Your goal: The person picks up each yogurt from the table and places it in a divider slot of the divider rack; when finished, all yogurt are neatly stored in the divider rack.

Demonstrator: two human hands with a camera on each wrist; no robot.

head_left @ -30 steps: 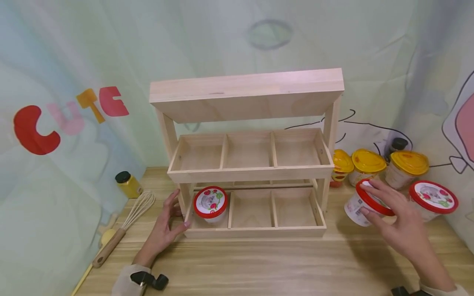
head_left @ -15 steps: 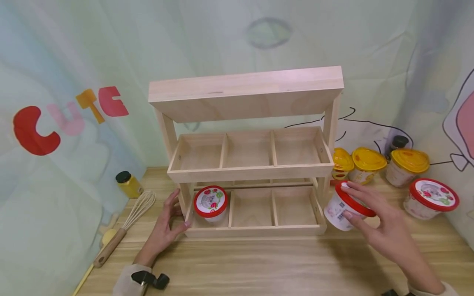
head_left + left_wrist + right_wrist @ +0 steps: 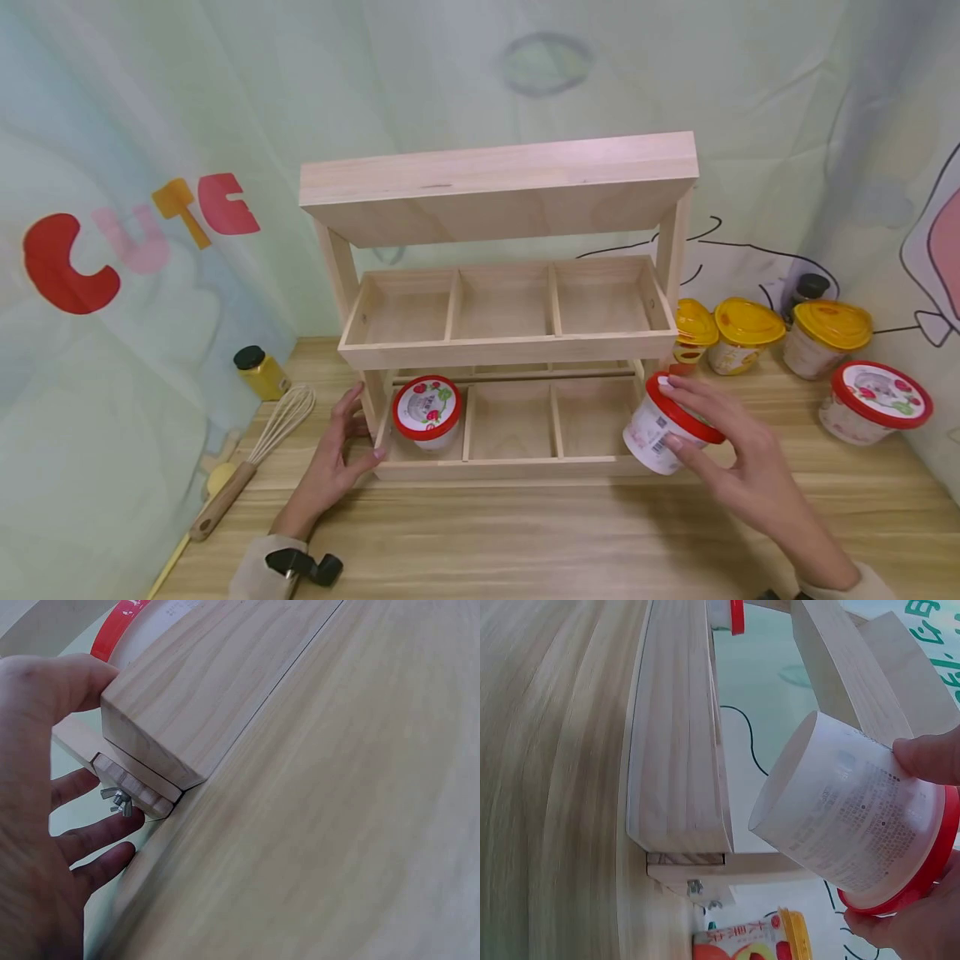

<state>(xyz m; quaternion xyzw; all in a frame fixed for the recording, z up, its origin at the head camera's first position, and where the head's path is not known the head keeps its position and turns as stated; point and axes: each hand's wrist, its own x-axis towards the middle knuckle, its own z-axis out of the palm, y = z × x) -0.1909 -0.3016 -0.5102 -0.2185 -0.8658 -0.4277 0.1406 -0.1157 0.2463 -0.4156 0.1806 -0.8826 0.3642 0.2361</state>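
Here, from the head camera, we see the right hand (image 3: 738,467) holding a red-lidded cup (image 3: 663,427) tilted at the front right corner of the wooden rack (image 3: 498,333), fingers pinching its lid rim from above, thumb below. A second ago that cup was well to the right, near the yellow-lidded cups (image 3: 750,333); it has since travelled left to the rack's lower tray. The left hand (image 3: 333,462) has not moved, its relaxed fingers resting against the rack's lower left corner beside the cup already stowed (image 3: 426,412). A whisk (image 3: 251,458) lies on the table (image 3: 525,542).

From the left wrist, we see fingers (image 3: 90,840) spread round the rack's corner block (image 3: 187,697), thumb on top.

From the right wrist, the cup (image 3: 847,817) hangs clear of the table, gripped at the lid (image 3: 922,870). We judge it light, thin-walled and easily dented; the stiff lid rim looks the safest hold.
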